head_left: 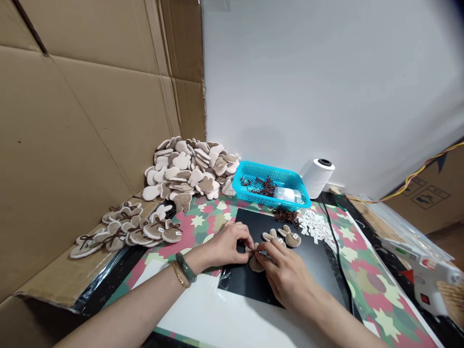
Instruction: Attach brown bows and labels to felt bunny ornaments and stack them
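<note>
A small beige felt bunny-head piece (255, 265) lies on the black mat (250, 287). My left hand (230, 243), with a dark bangle at the wrist, pinches at the piece's ear end. From the other side my right hand (288, 271) closes its thumb and fingers on the same end; the fingertips nearly meet and hide what is between them. Just beyond the right hand are two more bunny pieces with white tags, one partly covered by the fingers and the other bunny piece (291, 237) in full view.
Behind the mat stands a blue basket (270, 200) holding brown bows, with more brown bows (286, 216) and white tags (317, 227) nearby. A heap of felt pieces (192, 169) and finished-looking bunnies (125, 227) sit left. Thread cone (319, 178), black cable and glue gun (422, 270) are right.
</note>
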Action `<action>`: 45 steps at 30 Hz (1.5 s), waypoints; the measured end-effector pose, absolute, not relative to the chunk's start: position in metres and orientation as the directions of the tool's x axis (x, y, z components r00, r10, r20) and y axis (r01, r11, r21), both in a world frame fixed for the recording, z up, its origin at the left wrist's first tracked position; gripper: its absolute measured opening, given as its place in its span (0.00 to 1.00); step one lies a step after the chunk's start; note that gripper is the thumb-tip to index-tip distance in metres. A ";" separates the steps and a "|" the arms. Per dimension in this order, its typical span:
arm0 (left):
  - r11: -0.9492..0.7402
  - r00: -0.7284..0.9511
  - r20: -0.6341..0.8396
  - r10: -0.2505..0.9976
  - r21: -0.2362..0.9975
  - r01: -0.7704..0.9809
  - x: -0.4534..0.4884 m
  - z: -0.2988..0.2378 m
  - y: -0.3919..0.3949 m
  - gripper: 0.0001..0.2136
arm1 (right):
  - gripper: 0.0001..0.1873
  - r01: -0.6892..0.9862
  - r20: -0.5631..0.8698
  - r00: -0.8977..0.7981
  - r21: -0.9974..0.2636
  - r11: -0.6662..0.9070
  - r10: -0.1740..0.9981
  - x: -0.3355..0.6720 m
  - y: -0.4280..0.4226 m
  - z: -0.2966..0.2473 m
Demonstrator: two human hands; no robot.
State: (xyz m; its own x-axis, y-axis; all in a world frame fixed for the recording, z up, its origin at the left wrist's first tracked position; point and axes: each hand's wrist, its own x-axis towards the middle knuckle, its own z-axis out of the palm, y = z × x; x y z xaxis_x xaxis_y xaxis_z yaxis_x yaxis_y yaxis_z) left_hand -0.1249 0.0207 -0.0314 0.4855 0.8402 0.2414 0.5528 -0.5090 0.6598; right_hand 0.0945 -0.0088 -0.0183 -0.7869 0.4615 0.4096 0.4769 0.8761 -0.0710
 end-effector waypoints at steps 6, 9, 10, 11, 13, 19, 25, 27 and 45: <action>-0.514 0.488 0.246 0.838 0.659 0.550 -0.125 -0.033 0.021 0.06 | 0.12 0.504 0.362 -0.788 -0.087 0.859 0.499 0.093 -0.014 -0.023; -0.528 0.496 0.257 0.830 0.652 0.544 -0.125 -0.032 0.021 0.07 | 0.12 0.524 0.352 -0.771 -0.124 0.843 0.531 0.091 -0.016 -0.021; -0.528 0.495 0.259 0.829 0.651 0.544 -0.125 -0.032 0.021 0.06 | 0.13 0.531 0.347 -0.763 -0.146 0.835 0.546 0.091 -0.016 -0.020; -0.527 0.493 0.259 0.831 0.652 0.545 -0.125 -0.032 0.021 0.06 | 0.14 0.535 0.343 -0.755 -0.171 0.828 0.559 0.092 -0.017 -0.018; -0.524 0.492 0.257 0.832 0.655 0.544 -0.125 -0.031 0.020 0.06 | 0.17 0.538 0.354 -0.733 -0.221 0.814 0.581 0.096 -0.020 -0.015; -0.532 0.486 0.274 0.830 0.651 0.541 -0.124 -0.031 0.020 0.04 | 0.22 0.529 0.456 -0.664 -0.274 0.803 0.593 0.108 -0.024 -0.013; -0.527 0.484 0.268 0.833 0.651 0.546 -0.124 -0.031 0.019 0.04 | 0.20 0.546 0.401 -0.730 -0.144 0.825 0.553 0.100 -0.024 -0.022; -0.522 0.482 0.262 0.836 0.649 0.553 -0.123 -0.031 0.019 0.04 | 0.21 0.541 0.391 -0.752 -0.094 0.836 0.531 0.098 -0.023 -0.026; -0.338 0.360 0.126 0.924 0.710 0.618 -0.116 -0.029 0.020 0.07 | 0.13 0.729 0.451 -0.521 -0.206 0.653 0.724 0.142 0.030 0.006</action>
